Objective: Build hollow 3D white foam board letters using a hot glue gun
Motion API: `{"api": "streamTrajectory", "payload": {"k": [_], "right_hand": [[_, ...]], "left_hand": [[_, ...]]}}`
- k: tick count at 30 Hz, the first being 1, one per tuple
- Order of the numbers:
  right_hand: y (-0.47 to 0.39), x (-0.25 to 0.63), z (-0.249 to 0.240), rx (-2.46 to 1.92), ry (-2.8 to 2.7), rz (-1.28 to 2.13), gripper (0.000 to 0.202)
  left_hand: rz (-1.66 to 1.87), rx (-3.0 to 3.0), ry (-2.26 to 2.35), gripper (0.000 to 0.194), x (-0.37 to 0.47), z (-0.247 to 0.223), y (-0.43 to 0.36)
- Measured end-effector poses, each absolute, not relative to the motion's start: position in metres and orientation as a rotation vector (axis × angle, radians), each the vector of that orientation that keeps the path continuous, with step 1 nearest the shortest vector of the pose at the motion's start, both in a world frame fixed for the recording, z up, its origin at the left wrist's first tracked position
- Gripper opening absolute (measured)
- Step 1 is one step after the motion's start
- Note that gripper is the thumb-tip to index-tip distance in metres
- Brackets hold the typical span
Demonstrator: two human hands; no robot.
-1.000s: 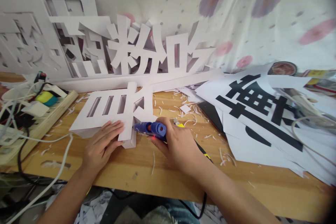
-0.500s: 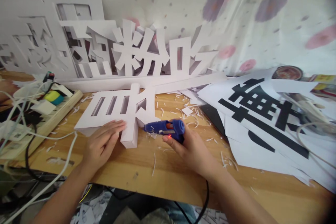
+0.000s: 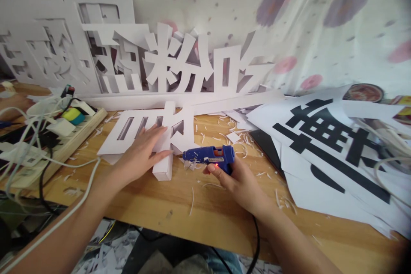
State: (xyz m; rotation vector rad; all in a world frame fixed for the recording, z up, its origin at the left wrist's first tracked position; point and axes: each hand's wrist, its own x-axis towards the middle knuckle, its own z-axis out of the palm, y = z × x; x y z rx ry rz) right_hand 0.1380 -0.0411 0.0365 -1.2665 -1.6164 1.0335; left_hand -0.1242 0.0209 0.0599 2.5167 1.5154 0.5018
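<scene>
A white, box-like cut-out character point(image 3: 112, 139) lies on the wooden table, with slots through its face and raised side walls. My left hand point(image 3: 144, 152) rests over its middle, fingers spread and pointing right, thumb by the lower stem. In my right hand point(image 3: 237, 180) is a blue hot glue gun point(image 3: 210, 154) with a small red light lit on its body. Its nozzle points left, close to the right side of the character's stem; whether it touches cannot be made out. A black cord hangs below my right wrist.
Finished white characters point(image 3: 192, 62) stand along the back. Power strips with tangled cables point(image 3: 61, 132) lie at left, near another person's hand point(image 3: 16, 102). Printed sheets with black characters point(image 3: 321, 171) cover the right side. Paper shavings litter the wooden table point(image 3: 221, 218).
My left hand has moved right and up across the character, its fingers now spread. The glue gun's nozzle has drawn slightly away from the stem. The view has shifted a little.
</scene>
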Motion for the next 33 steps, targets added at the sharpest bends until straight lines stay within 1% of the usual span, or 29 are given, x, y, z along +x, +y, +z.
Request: {"api": "streamTrajectory", "payload": {"k": [9,13,19,25,29,33], "right_hand": [[-0.040,0.134,0.045,-1.230,-1.500,1.094,0.040],[-0.039,0.134,0.049,-1.249,-1.400,1.142,0.046],[-0.038,0.132,0.057,-1.262,-1.300,1.164,0.051],[-0.036,0.137,0.054,-1.259,-1.139,1.205,0.048],[-0.034,0.139,0.051,-1.200,-1.010,1.202,0.043],[-0.031,0.139,0.050,-1.140,-0.936,1.264,0.044]], "left_hand": [[0.338,2.533,1.558,0.062,-0.121,0.062,0.018],[0.261,2.567,1.565,0.059,-0.121,0.061,0.018],[0.271,2.638,1.515,0.057,-0.125,0.055,0.020],[0.256,2.712,1.381,0.058,-0.124,0.054,0.023],[0.210,2.729,1.285,0.054,-0.120,0.058,0.023],[0.179,2.726,1.278,0.054,-0.120,0.058,0.023]]}}
